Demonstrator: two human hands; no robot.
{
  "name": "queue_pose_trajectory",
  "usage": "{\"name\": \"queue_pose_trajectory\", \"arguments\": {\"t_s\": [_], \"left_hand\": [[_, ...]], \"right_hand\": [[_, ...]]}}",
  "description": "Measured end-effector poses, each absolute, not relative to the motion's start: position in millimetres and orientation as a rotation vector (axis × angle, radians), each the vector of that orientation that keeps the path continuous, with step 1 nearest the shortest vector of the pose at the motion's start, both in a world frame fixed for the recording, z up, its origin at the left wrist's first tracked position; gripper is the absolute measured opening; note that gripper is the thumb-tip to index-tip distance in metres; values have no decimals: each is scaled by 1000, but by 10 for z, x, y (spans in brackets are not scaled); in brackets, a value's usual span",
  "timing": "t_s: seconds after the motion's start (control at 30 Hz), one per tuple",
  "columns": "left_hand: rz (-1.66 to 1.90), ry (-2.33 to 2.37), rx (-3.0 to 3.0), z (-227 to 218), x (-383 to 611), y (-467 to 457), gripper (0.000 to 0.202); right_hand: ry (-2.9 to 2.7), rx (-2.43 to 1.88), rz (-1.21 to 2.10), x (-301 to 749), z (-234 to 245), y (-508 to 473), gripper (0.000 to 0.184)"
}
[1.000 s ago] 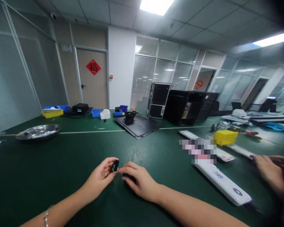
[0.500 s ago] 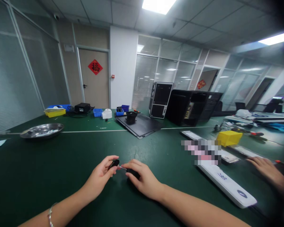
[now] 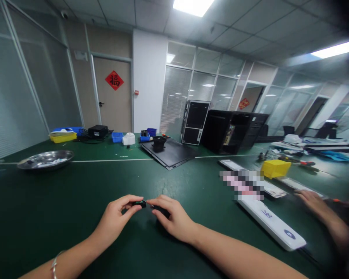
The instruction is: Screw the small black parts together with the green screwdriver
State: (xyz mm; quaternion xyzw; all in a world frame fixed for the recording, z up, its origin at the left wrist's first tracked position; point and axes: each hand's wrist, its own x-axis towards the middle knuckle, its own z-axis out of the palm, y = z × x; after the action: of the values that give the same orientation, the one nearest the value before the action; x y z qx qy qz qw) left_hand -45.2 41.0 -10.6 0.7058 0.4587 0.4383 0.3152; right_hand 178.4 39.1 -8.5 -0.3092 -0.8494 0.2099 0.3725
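Observation:
My left hand [image 3: 116,219] pinches a small black part [image 3: 140,203] between thumb and fingertips, just above the green table [image 3: 75,201]. My right hand [image 3: 171,219] meets it from the right, its thumb and forefinger closed on the same part's right end. A second dark piece [image 3: 162,211] lies under my right fingers on the mat. Both wrists rest low near the table's front.
A white remote-like bar [image 3: 272,223] lies to the right, with another person's hand [image 3: 315,201] beyond it. A yellow bin [image 3: 275,168], a steel dish [image 3: 45,159], a black flat panel [image 3: 171,153], computer cases [image 3: 221,130] and blue bins stand farther back.
My left hand has turned the small black part from upright to lying flat and lowered it toward the table. The other person's hand has drawn back and to the left.

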Motion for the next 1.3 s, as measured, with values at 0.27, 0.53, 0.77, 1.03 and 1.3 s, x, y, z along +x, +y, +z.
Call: {"name": "queue_pose_trajectory", "arguments": {"t_s": [0.27, 0.53, 0.77, 1.03, 1.3], "left_hand": [[1132, 1226, 1908, -138, -465, 424, 22], [1088, 1203, 2020, -114, -473, 423, 21], [1079, 1158, 2073, -41, -463, 395, 19], [1058, 1202, 2101, -49, -458, 376, 21], [1066, 1174, 2044, -41, -444, 378, 19]], "right_hand": [[-2185, -788, 544, 1789, -83, 390, 31], [-2195, -789, 528, 1789, -77, 381, 30], [-2193, -761, 535, 1798, -76, 387, 30], [-2213, -754, 552, 1802, -72, 377, 31], [-2229, -748, 544, 1792, -54, 357, 30]]}}
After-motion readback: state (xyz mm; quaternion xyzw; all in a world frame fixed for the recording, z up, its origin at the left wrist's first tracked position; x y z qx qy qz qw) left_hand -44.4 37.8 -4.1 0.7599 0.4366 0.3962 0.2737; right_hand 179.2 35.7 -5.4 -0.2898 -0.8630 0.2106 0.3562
